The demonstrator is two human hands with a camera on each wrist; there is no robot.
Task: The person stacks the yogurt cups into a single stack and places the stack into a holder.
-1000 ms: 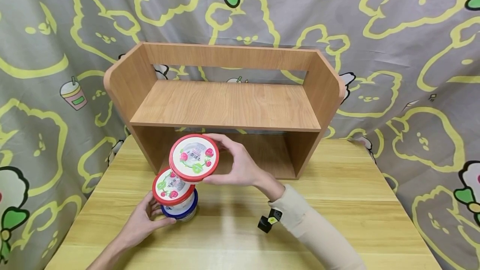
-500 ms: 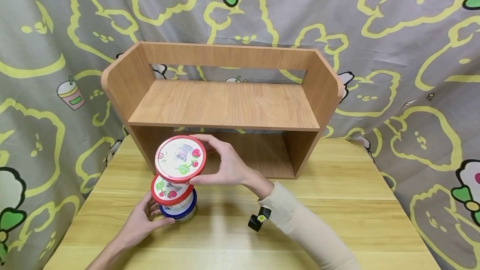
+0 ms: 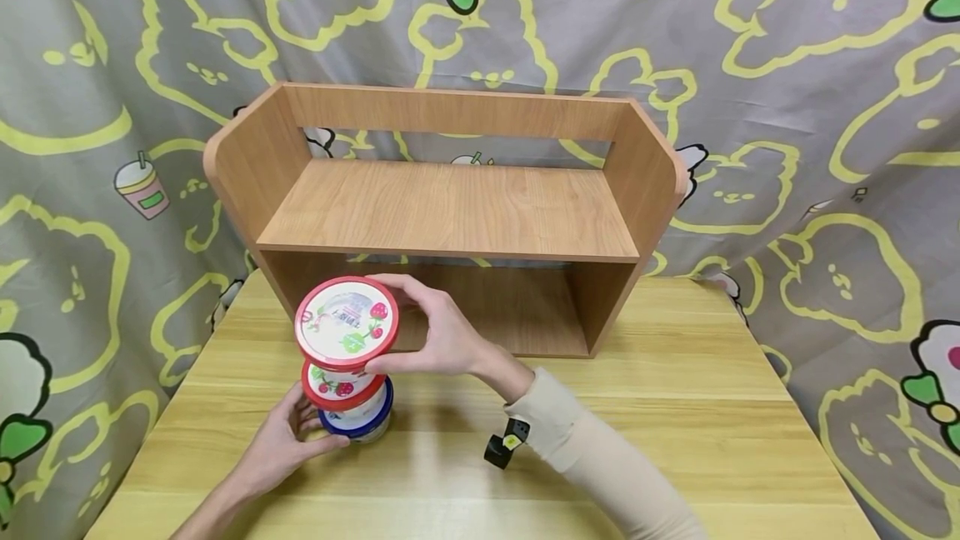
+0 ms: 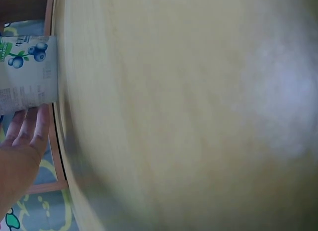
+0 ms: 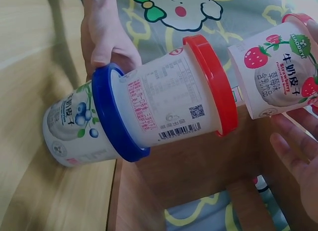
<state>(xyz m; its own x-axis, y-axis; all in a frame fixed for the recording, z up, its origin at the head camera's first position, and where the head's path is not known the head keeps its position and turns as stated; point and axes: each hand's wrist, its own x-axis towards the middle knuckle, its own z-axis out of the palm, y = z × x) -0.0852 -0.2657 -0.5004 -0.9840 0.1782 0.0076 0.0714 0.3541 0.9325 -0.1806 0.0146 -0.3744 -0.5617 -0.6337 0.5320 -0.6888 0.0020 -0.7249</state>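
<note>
On the table stands a white tub with blueberry print and a blue lid (image 3: 372, 423). A white strawberry tub (image 5: 169, 99) with a red lid is stacked on that lid. My left hand (image 3: 281, 444) grips the blueberry tub low on the stack, thumb in front and fingers around the far side. Above the stack, my right hand (image 3: 438, 336) holds another red-lidded strawberry tub (image 3: 347, 323) between thumb and fingers. In the right wrist view a narrow gap separates this held tub from the red lid beneath. The head view hides part of that lower lid.
Behind the stack stands a two-level wooden shelf (image 3: 450, 207) with side panels. The wooden tabletop (image 3: 675, 407) extends to the right and in front. A patterned curtain (image 3: 787, 107) hangs behind and at both sides.
My right hand has carried the held strawberry tub leftward, then slightly down, over the stack. The left hand and the two stacked tubs stay in place.
</note>
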